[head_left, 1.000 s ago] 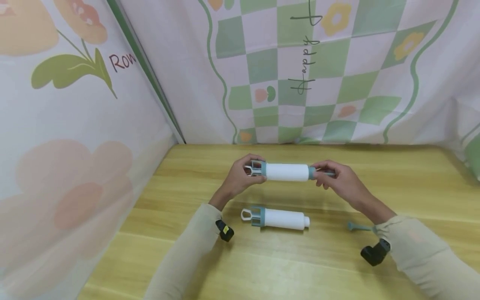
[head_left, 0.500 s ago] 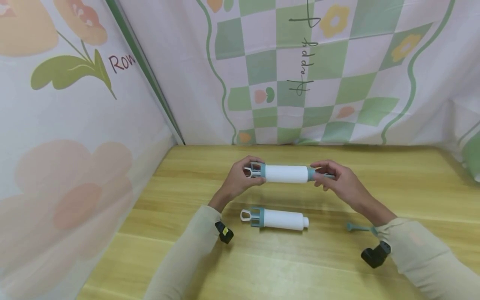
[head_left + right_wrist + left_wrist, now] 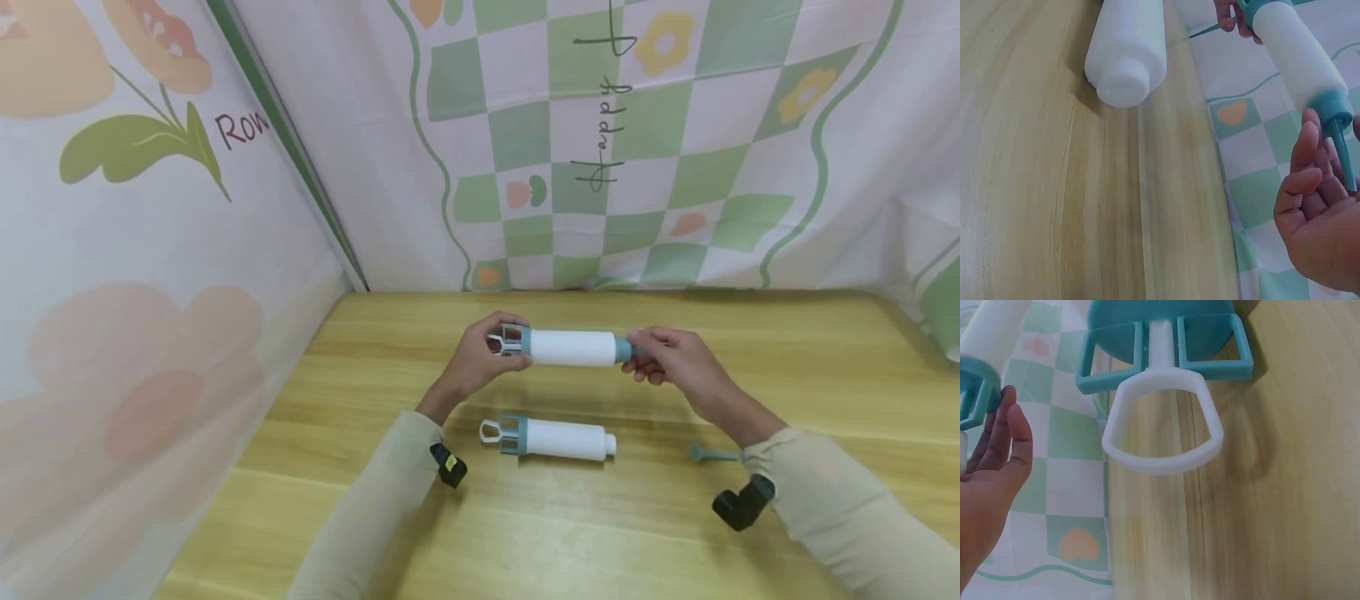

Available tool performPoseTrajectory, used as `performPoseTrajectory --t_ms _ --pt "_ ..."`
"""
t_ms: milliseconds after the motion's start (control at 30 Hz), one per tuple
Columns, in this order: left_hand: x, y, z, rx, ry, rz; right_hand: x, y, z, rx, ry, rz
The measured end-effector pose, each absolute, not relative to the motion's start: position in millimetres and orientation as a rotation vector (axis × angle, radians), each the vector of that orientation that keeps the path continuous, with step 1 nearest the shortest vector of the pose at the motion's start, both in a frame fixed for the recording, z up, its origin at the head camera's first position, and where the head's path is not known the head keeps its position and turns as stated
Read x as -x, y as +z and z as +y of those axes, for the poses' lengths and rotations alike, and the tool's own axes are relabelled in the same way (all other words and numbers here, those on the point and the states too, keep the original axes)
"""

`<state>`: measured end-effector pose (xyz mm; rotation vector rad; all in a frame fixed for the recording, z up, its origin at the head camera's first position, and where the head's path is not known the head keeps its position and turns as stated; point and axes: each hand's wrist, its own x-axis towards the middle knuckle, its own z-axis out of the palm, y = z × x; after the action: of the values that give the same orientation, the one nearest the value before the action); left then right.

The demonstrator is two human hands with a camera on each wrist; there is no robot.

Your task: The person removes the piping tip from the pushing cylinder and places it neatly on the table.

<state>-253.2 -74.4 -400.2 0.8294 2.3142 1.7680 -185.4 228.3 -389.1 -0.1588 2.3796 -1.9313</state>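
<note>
A white plunger syringe (image 3: 573,348) is held level above the table. My left hand (image 3: 480,354) grips its teal handle frame (image 3: 514,340), where the white pull ring sits. At the other end, my right hand (image 3: 675,367) has its thumb and fingers at the teal nozzle cap (image 3: 622,350). The right wrist view shows the cap's tapered teal tip (image 3: 1342,156) running past the curled fingers. Below the hands lies a second white syringe (image 3: 566,439), its bare spout (image 3: 1124,84) without a nozzle and its white pull ring (image 3: 1163,465) on the left.
A loose teal nozzle (image 3: 712,454) lies on the wooden table (image 3: 585,533), partly behind the right wrist. A printed cloth (image 3: 525,133) hangs along the back edge, and another cloth (image 3: 150,250) hangs on the left.
My right hand's fingers have shifted round the nozzle and now cover its tip in the head view. The left hand and the held syringe stay almost in place.
</note>
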Motion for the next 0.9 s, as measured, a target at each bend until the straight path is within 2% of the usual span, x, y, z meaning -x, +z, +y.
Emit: performPoseTrajectory --t_ms 567,900 --pt "253 -401 -75 -0.784 1.748 2.309 181 -396 232 0.385 -1.890 2.465" --pt "247 -390 -74 -0.779 1.727 2.302 181 -395 234 0.416 -1.901 2.438"
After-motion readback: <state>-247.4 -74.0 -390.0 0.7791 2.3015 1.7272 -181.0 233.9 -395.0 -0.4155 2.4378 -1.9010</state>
